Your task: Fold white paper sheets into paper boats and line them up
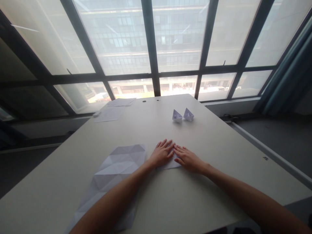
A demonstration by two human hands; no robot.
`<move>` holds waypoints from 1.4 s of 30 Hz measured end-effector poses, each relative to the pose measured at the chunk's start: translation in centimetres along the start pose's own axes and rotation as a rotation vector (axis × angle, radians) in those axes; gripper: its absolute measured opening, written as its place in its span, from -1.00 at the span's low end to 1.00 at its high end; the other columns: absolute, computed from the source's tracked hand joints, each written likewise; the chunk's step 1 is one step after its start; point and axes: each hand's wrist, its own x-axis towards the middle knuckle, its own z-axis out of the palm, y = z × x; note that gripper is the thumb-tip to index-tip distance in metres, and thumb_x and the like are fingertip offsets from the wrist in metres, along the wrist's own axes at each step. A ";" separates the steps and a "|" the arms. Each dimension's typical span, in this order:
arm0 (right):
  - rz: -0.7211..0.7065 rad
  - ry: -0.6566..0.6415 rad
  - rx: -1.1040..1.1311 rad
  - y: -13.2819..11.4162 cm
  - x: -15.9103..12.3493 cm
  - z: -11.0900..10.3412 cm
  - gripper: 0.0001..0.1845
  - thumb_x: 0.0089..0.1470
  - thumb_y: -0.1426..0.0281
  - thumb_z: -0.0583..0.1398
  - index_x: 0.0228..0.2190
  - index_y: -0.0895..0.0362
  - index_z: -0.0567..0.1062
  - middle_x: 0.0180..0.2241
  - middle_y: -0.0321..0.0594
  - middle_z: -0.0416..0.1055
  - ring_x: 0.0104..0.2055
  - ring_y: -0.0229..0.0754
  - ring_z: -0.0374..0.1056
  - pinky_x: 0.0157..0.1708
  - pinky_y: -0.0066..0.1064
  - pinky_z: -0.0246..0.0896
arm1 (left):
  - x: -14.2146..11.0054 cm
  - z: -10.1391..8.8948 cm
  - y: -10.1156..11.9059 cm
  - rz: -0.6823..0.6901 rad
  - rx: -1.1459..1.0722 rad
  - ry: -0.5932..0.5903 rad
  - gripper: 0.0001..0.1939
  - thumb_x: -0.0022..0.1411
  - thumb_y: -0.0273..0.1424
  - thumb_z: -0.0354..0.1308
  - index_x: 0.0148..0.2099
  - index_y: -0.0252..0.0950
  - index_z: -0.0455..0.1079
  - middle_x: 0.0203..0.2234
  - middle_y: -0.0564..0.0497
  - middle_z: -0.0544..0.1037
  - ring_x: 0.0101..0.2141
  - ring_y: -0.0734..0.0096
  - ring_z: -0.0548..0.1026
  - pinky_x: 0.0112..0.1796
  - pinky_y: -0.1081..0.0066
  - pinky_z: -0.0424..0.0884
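A small folded piece of white paper (171, 164) lies flat on the table, mostly covered by my two hands. My left hand (162, 152) rests palm down over its left part, fingers stretched out. From the other side my right hand (188, 158) presses on its right part, fingers flat and pointing left. The fingertips of both hands meet near the paper's top. Under and beside my left forearm is a large creased sheet of white paper (114, 172), opened out with a grid of fold lines.
Two folded paper boats (177, 116) stand side by side farther back on the white table (207, 201). Several flat white sheets (107, 114) lie at the far left. A small dark round item (144, 101) sits near the far edge. Tall windows rise beyond, with a curtain (282, 71) at right.
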 end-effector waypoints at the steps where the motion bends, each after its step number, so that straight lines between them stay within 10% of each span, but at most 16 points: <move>1: 0.002 0.007 0.005 0.0 0.0 -0.1 -0.33 0.31 0.08 -0.10 0.28 0.22 0.13 0.33 -0.02 -0.04 0.38 -0.09 -0.16 0.32 -0.12 -0.23 | 0.0 0.0 0.0 -0.001 0.001 -0.002 -0.47 0.40 -0.13 -0.21 0.37 -0.03 0.03 0.34 0.07 0.05 0.33 0.16 -0.06 0.25 0.09 -0.08; 8: 0.032 0.079 0.000 -0.3 0.0 -0.2 -0.44 0.33 0.15 -0.11 0.18 0.18 0.31 0.26 -0.02 0.16 0.33 -0.10 0.00 0.30 -0.14 -0.16 | 0.0 -0.2 0.1 0.000 0.000 -0.026 -0.46 0.39 -0.14 -0.17 0.37 -0.01 0.02 0.35 0.07 0.04 0.33 0.13 -0.07 0.25 0.06 -0.08; 26: 0.252 -0.051 -0.100 0.6 -0.4 0.2 -0.05 0.21 -0.13 -0.27 0.33 0.35 -0.11 0.37 0.06 -0.34 0.41 0.00 -0.46 0.32 -0.03 -0.55 | 0.0 0.0 -0.1 0.032 -0.007 -0.018 -0.49 0.40 -0.17 -0.16 0.36 0.07 0.02 0.35 0.08 0.02 0.33 0.09 -0.08 0.24 0.02 -0.09; 42: 0.364 -0.015 -0.191 1.6 -0.5 0.5 -0.33 0.29 0.25 -0.19 0.31 0.33 -0.01 0.37 0.02 -0.23 0.41 0.00 -0.37 0.31 0.02 -0.46 | 0.1 0.1 -0.2 0.029 -0.005 -0.036 -0.48 0.40 -0.14 -0.18 0.36 0.07 0.01 0.36 0.08 0.02 0.33 0.09 -0.08 0.24 -0.01 -0.10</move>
